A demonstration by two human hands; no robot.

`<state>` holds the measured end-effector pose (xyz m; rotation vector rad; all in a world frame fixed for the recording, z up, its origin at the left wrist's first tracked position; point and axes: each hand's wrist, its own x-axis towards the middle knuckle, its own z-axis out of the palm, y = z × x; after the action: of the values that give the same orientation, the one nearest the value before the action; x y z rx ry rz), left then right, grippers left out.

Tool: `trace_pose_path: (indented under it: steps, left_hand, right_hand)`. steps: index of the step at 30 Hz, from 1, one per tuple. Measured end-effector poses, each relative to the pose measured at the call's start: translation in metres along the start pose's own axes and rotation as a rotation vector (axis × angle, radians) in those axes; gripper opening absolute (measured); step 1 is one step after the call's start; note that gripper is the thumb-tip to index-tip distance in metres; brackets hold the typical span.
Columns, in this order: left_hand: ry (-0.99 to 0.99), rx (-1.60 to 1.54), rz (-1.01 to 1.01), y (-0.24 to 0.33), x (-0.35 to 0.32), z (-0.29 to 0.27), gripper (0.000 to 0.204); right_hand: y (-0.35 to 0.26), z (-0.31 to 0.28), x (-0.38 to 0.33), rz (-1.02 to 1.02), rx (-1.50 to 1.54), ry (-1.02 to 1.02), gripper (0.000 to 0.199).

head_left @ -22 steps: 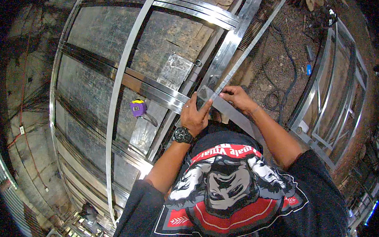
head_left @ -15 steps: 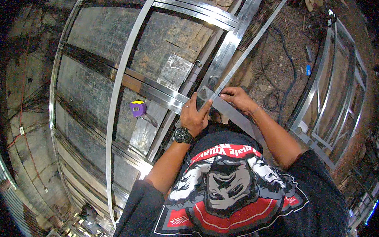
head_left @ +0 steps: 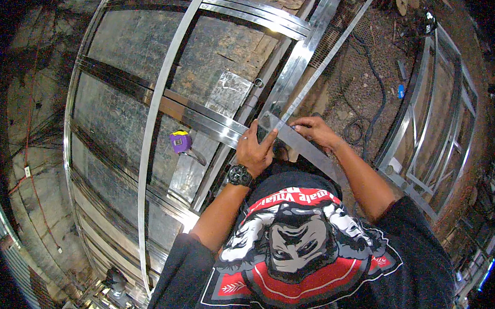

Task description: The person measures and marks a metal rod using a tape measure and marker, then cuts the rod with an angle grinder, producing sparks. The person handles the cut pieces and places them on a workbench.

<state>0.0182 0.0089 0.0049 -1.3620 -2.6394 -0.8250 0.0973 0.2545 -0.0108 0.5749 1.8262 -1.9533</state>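
Observation:
My left hand point(head_left: 254, 155), with a black watch on the wrist, grips the corner area of an L-shaped steel square point(head_left: 309, 150). Its thumb presses on the square, while the other fingers lie by the end of a shiny metal bar point(head_left: 217, 128). The square's narrow arm point(head_left: 329, 56) reaches away to the upper right, beside a long metal tube point(head_left: 298, 55). My right hand point(head_left: 317, 132) is just right of the square's wide arm, with thumb and fingers pinched together. A small pale tip shows at the fingers; what it belongs to is too small to tell.
A purple and yellow tape measure point(head_left: 180, 141) lies on the worktable inside the metal frame. A long flat strip point(head_left: 153, 112) crosses the frame. At right, another welded metal frame point(head_left: 433, 137) stands on the ground near a dark cable point(head_left: 377, 84) and a small blue object point(head_left: 400, 91).
My right hand has drawn slightly to the right, away from the square's corner. The square's far end has shifted a little to the left. My left hand has barely moved.

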Motion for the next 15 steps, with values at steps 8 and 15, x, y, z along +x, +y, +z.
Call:
trace_pose_path:
  steps: [8, 15]
  left_hand:
    - [0.009, 0.029, 0.016, -0.001, -0.001, 0.001, 0.057]
    - [-0.035, -0.050, -0.108, 0.005, 0.001, -0.005, 0.063]
  right_hand:
    - [0.030, -0.013, -0.043, 0.073, 0.005, 0.137, 0.032]
    - [0.012, 0.003, -0.083, 0.078, -0.024, 0.220, 0.036]
